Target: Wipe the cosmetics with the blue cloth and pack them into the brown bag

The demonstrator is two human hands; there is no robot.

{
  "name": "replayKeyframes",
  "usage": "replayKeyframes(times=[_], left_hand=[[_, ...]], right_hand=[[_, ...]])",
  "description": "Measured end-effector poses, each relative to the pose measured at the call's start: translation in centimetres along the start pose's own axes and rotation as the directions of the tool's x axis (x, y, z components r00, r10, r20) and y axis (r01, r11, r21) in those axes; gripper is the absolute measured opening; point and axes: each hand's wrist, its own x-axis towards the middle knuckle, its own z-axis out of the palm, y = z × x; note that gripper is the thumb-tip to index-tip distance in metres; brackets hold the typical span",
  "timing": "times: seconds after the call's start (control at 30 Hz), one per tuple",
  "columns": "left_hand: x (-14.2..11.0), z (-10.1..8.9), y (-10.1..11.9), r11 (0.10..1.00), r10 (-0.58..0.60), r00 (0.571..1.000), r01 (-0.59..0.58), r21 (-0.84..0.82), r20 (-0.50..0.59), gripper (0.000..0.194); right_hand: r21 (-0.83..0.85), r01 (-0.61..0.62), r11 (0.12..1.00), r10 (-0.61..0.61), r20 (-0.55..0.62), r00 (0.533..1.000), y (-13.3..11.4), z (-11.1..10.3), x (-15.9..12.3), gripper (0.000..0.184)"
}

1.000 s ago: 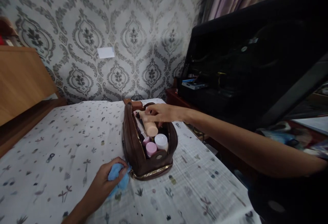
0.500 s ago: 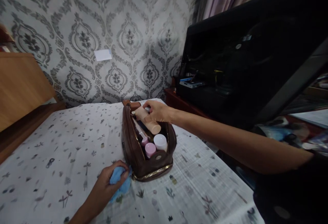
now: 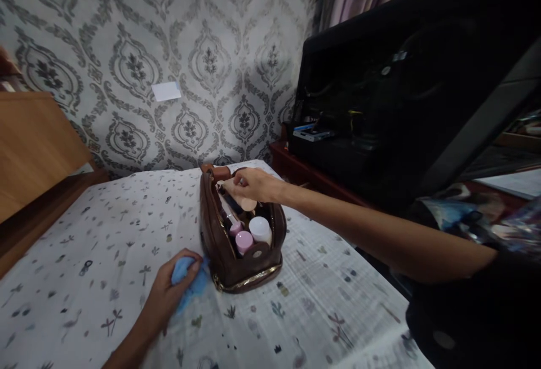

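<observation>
An open brown leather toiletry bag (image 3: 224, 256) stands on a printed bedsheet (image 3: 105, 228). Inside it show a white-capped bottle (image 3: 261, 228) and a pink-capped bottle (image 3: 244, 240), standing upright. My right hand (image 3: 253, 184) reaches over the bag's far end, fingers closed on a beige tube (image 3: 245, 204) that sits low in the bag. My left hand (image 3: 169, 287) rests on the sheet just left of the bag, fingers curled over a blue cloth (image 3: 186, 279) that touches the bag's near corner.
A wooden headboard (image 3: 34, 143) rises at the left. Patterned wallpaper (image 3: 203, 53) with a small white note (image 3: 166, 90) lies behind. A large black open case (image 3: 380, 98) sits on a dark red stand (image 3: 304, 169) to the right.
My right hand has pushed the beige tube further down into the bag. The left hand stays on the blue cloth. The view has shifted slightly.
</observation>
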Motion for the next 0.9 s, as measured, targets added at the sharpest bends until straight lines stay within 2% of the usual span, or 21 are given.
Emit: replayKeyframes(times=[0.1, 0.2, 0.33, 0.43, 0.53, 0.63, 0.7, 0.8, 0.87, 0.9], left_hand=[[1.3, -1.1, 1.3, 0.996, -0.013, 0.986, -0.001, -0.086, -0.164, 0.038], [3.2, -1.8, 3.0, 0.977, -0.029, 0.958, -0.033, -0.211, -0.285, 0.039], [5.5, -1.2, 4.6, 0.917, -0.085, 0.931, -0.066, -0.393, -0.355, 0.044], [6.7, -0.1, 5.0, 0.884, -0.073, 0.933, -0.103, -0.456, -0.353, 0.044], [7.2, 0.4, 5.2, 0.913, -0.002, 0.928, -0.151, -0.380, -0.374, 0.037], [7.5, 0.0, 6.3, 0.966, 0.205, 0.896, -0.249, -0.063, -0.393, 0.027], [7.8, -0.3, 7.7, 0.929, 0.369, 0.869, -0.331, 0.167, -0.328, 0.021], [8.7, -0.3, 10.4, 0.781, 0.533, 0.842, -0.451, 0.433, -0.084, 0.018], [9.5, 0.2, 12.4, 0.634, 0.529, 0.836, -0.504, 0.586, 0.146, 0.019], [9.9, 0.5, 13.4, 0.554, 0.476, 0.840, -0.516, 0.654, 0.259, 0.019]], right_hand=[[-0.016, 0.030, 0.999, -0.030, -0.023, 0.999, 0.2, -0.3, -1.1, 0.022], [-0.033, 0.057, 0.998, -0.059, -0.059, 0.997, 0.3, -0.3, -2.2, 0.023], [-0.019, 0.064, 0.998, -0.064, -0.035, 0.997, 0.3, 0.4, -2.7, 0.022], [0.038, 0.066, 0.997, -0.066, -0.023, 0.998, 0.4, 0.9, -2.4, 0.027], [0.071, 0.065, 0.995, -0.064, -0.019, 0.998, 0.7, 0.8, -2.0, 0.034], [0.088, 0.039, 0.995, -0.035, -0.042, 0.998, 0.9, 0.4, -1.7, 0.028], [0.086, 0.027, 0.996, -0.022, -0.059, 0.998, 0.9, 0.1, -1.5, 0.027], [0.070, 0.026, 0.997, -0.022, -0.063, 0.998, 0.9, -0.2, -1.4, 0.027], [0.062, 0.028, 0.998, -0.024, -0.066, 0.998, 1.0, -0.4, -1.3, 0.027], [0.060, 0.032, 0.998, -0.027, -0.069, 0.997, 1.1, -0.4, -1.3, 0.028]])
